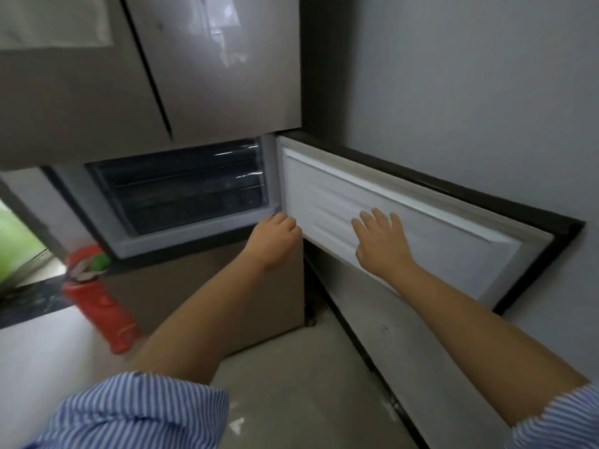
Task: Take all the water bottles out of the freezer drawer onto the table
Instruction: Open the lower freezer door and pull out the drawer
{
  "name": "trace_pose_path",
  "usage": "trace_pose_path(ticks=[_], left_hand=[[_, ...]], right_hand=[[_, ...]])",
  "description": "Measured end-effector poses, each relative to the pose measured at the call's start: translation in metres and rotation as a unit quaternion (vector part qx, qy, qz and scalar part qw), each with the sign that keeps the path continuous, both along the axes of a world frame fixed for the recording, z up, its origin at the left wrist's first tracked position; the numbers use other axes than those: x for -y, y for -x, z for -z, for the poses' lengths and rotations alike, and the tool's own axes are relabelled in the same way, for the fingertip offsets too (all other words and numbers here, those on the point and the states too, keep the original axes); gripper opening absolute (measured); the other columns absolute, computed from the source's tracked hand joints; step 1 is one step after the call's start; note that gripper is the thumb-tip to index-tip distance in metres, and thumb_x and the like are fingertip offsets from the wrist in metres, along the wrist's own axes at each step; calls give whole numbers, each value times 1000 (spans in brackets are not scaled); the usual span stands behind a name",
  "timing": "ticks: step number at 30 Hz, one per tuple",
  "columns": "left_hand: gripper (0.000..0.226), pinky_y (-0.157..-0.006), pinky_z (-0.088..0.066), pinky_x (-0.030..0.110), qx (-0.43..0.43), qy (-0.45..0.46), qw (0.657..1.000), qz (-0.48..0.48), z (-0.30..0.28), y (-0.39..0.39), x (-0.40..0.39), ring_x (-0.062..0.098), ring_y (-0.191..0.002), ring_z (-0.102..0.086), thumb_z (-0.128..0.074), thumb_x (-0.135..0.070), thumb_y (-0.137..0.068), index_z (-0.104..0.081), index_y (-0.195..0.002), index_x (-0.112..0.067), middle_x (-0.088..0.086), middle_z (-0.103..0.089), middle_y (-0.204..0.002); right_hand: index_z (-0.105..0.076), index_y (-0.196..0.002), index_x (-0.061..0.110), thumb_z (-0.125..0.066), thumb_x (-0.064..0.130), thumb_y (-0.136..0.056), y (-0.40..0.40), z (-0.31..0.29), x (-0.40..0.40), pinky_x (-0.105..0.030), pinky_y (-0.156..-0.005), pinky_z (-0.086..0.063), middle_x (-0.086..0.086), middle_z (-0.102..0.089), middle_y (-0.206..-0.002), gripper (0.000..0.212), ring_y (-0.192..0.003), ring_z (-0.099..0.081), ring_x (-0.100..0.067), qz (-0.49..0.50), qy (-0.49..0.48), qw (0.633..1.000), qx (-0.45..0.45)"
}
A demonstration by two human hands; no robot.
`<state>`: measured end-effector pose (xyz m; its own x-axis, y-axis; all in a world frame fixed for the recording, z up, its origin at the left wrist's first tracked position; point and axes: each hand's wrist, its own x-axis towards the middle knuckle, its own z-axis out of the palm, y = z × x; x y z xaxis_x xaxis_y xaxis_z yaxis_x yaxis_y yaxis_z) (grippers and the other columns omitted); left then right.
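The freezer compartment [181,189] stands open under the fridge's upper doors. Inside it are dark see-through drawers [194,205], pushed in; I can make out no water bottles through them. The freezer door [421,228] is swung out to the right, showing its white inner panel. My right hand [381,241] lies flat on that panel with the fingers spread. My left hand [274,236] is at the lower right corner of the opening, fingers curled into a fist, with nothing visible in it. No table is in view.
A red fire extinguisher [100,299] stands on the floor left of the fridge. A grey wall [470,92] is close behind the open door. Pale floor [291,384] lies below my arms.
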<state>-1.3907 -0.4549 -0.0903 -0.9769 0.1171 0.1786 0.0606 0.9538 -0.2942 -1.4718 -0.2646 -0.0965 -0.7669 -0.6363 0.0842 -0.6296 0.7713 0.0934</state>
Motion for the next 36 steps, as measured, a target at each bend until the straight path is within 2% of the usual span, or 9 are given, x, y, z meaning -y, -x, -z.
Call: trace_pose_path(ticks=[3, 5, 7, 9, 14, 24, 30, 33, 36], left_hand=[[30, -96, -38, 33, 31, 5, 988, -152, 5, -51, 41, 27, -120, -47, -42, -14, -94, -56, -119, -7, 10, -54, -127], [30, -93, -39, 34, 35, -13, 974, -222, 2, -90, 65, 28, -119, -47, -41, -16, -94, -56, -118, -6, 11, -55, -126], [18, -75, -49, 34, 10, -3, 969, -246, 2, -122, 91, 30, -96, -62, -65, -13, -78, -68, -94, -4, 14, -67, -99], [19, -52, -52, 29, 0, 15, 959, -283, 4, -150, 122, 28, -64, -66, -84, -11, -51, -70, -64, -6, 10, -68, -67], [28, -99, -43, 37, 8, -26, 932, -362, 16, -181, 197, 26, -116, -53, -46, -17, -93, -61, -115, -8, 9, -61, -121], [32, -95, -43, 34, 19, -157, 900, -405, 29, -148, 338, 26, -116, -48, -48, -19, -92, -52, -123, -8, 10, -54, -124], [34, -97, -43, 35, 4, -488, 752, -442, 45, -76, 389, 34, -118, -53, -44, -11, -94, -52, -126, 0, 19, -57, -127], [20, -75, -46, 34, -36, -666, 592, -454, 60, -36, 415, 24, -78, -56, -41, -6, -95, -57, -84, -8, 15, -57, -86], [28, -57, -37, 23, -94, -776, 432, -449, 74, 3, 436, 14, -61, -43, -35, -4, -98, -49, -75, -10, 8, -47, -75]], right_hand=[[-66, -101, -3, -45, 7, -79, -19, 18, 61, -47, -101, -36, -23, -67, -105, 32, -110, -58, -35, -74, 61, 995, 5], [-66, -58, 1, -54, 4, -57, -38, 19, 103, -39, -64, -53, -17, -67, -60, 13, -62, -66, -31, -123, 88, 988, -9], [-44, -38, 10, -50, 7, -50, -56, 16, 140, -28, -45, -41, -12, -60, -46, 14, -43, -57, -28, -167, 115, 979, 17], [-25, -45, 13, -40, 7, -71, -69, 19, 177, -29, -58, -30, -14, -62, -68, 30, -64, -56, -27, -187, 126, 973, 48], [-56, -71, 4, -43, 9, -87, -81, 23, 266, -31, -70, -35, -14, -64, -95, 21, -91, -57, -29, -171, 125, 975, 72], [-54, -127, 6, -42, 18, -94, -62, 22, 404, -35, -90, -46, -14, -59, -125, 37, -113, -55, -29, -94, 153, 960, 216], [-52, -127, 1, -44, 14, -96, -3, 33, 469, -41, -104, -41, -19, -54, -132, 34, -122, -51, -34, 94, 397, 776, 480], [-48, -127, 5, -41, 11, -96, 32, 46, 504, -41, -94, -45, -23, -52, -130, 32, -113, -54, -36, 160, 457, 677, 555], [-50, -94, 15, -43, 23, -95, 64, 69, 535, -36, -67, -46, -17, -54, -91, 10, -76, -50, -25, 208, 433, 679, 554]])
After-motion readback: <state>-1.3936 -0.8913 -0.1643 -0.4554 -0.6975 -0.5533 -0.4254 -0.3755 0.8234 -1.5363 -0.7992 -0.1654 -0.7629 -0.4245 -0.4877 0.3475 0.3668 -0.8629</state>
